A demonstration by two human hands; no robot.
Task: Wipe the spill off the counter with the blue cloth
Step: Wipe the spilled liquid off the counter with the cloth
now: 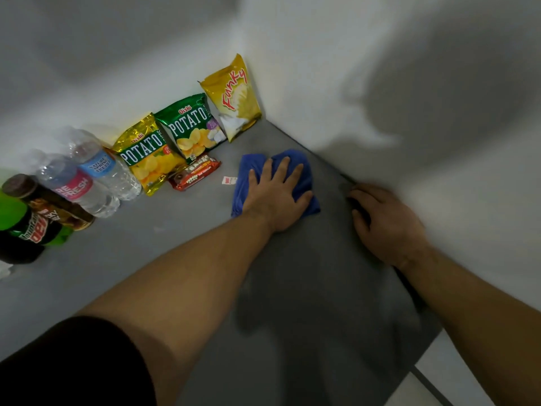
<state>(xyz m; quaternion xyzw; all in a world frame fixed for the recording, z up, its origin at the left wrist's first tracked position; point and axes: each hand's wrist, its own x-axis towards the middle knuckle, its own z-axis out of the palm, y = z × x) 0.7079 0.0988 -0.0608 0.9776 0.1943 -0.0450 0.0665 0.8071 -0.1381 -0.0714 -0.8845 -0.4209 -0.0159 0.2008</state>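
The blue cloth (295, 165) was seen lying crumpled on the grey tabletop (181, 235), near the far corner where two white walls (322, 68) met. It was pressed flat by the left hand (276, 197), whose grip was open, fingers spread across the cloth and palm down on it, nothing being clasped. The right hand (386, 221) was rested at the tabletop's right edge, close to the wall and apart from the cloth; it was blurred, its fingers curled downward, and whether its grip was open or closed could not be told. No clear spill could be made out on the surface, only a faint pale smear (164, 228) left of the forearm. A small white tag (229, 180) was found just left of the cloth. Along the back wall a yellow Funky bag (234, 98) was propped in the corner, with a green Potato bag (190, 127) beside it and a yellow Potato bag (146, 153) further left. A red snack pack (194, 172) was laid flat in front of the two Potato bags. To the left, two clear water bottles (96, 171) were stood together, and at the frame's left edge a green soda bottle (32, 227) and a brown bottle (49, 200) were seen. A dark sleeve (73, 364) was visible on the left arm.
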